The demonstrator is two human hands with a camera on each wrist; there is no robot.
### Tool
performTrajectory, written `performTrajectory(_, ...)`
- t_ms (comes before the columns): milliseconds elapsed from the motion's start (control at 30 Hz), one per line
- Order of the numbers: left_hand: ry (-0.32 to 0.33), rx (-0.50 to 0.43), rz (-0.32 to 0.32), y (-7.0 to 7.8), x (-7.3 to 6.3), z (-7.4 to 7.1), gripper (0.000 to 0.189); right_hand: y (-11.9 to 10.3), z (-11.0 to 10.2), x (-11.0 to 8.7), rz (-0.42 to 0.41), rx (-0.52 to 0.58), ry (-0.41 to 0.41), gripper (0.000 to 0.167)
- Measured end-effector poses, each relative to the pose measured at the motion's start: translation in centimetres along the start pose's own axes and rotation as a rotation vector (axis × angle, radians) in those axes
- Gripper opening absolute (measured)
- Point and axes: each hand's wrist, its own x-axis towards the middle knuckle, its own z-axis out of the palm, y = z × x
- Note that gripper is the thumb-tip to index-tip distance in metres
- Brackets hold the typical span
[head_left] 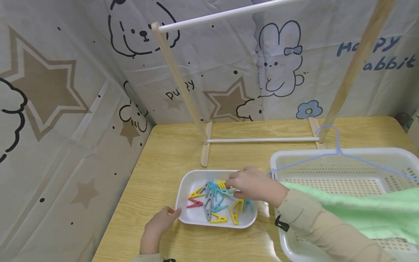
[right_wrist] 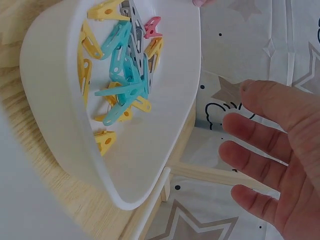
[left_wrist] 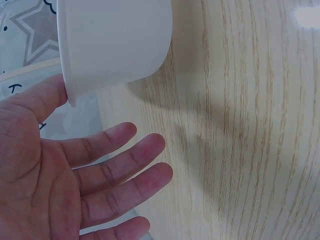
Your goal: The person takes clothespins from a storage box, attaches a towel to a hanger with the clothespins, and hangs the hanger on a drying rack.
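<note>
A white plastic tray [head_left: 246, 220] on the table holds several clothespins [head_left: 209, 198] in yellow, turquoise, grey and red. My left hand [head_left: 158, 226] is at the tray's left side, its thumb [left_wrist: 47, 97] against the rim while the other fingers stretch out over the table. Above the tray's right back part hovers my right hand [head_left: 253, 186], its fingers loosely bent. In the right wrist view these fingers [right_wrist: 257, 160] are apart, hold nothing and stay clear of the clothespins.
To the right stands a white slotted basket [head_left: 281, 233] with a light green towel [head_left: 370, 207] inside. A blue hanger [head_left: 360, 159] lies across its back part. Behind the tray rises a wooden rack [head_left: 181, 82] with white bars. Patterned cloth [head_left: 78, 160] hangs at the left and back.
</note>
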Motion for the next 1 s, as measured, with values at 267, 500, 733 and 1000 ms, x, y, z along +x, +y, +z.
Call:
performTrajectory(267, 0.008, -0.002, 0.009, -0.1, 0.0, 0.2, 0.054, -0.2, 0.1, 0.3, -0.016, 0.020, 0.009, 0.019)
performTrajectory(500, 0.011, -0.005, 0.016, 0.0, -0.1, 0.0, 0.053, -0.4, 0.1, 0.7, -0.017, 0.010, 0.001, 0.018)
performTrajectory(733, 0.026, 0.008, 0.014, -0.1, -0.1, 0.1, 0.052, -0.8, 0.2, 1.2, -0.007, 0.019, -0.013, 0.021)
performTrajectory(1000, -0.001, -0.002, -0.016, 0.1, -0.1, 0.0, 0.057, -1.1, 1.0, 1.6, -0.013, 0.004, -0.023, 0.019)
